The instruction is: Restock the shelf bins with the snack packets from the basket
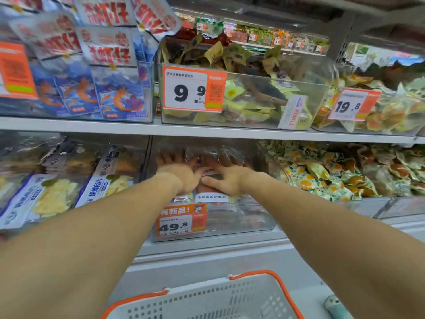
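Both hands in the clear bin behind the 49.8 tag. Left hand and right hand: fingers spread flat, released, pressing snack packets. Packets look light, slippery, pliable; best taken by edges. Basket below tag.

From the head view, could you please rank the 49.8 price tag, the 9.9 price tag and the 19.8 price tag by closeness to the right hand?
1. 49.8 price tag, just below the right hand.
2. 9.9 price tag, shelf above, slightly left.
3. 19.8 price tag, upper shelf, far right.
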A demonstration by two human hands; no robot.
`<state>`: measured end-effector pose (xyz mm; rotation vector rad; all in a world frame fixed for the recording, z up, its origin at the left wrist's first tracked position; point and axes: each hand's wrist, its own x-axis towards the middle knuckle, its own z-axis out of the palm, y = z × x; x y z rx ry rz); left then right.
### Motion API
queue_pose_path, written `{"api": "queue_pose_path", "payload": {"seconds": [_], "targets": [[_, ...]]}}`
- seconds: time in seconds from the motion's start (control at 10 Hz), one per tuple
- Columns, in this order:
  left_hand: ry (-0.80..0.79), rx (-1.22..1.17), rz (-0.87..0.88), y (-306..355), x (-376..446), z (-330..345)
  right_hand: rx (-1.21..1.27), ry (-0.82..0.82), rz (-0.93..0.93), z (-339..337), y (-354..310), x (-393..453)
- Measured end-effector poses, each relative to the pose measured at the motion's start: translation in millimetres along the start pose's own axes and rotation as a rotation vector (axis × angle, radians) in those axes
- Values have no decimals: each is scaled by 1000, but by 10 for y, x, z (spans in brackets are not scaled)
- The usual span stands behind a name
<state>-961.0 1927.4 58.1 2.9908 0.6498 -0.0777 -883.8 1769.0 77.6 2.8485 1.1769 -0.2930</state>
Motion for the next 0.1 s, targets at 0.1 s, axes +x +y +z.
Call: {"api": "queue_pose_path", "payload": {"seconds": [0.1], "targets": [[166, -96, 62, 78, -148, -149, 36, 91, -2, 3, 19, -71]]}}
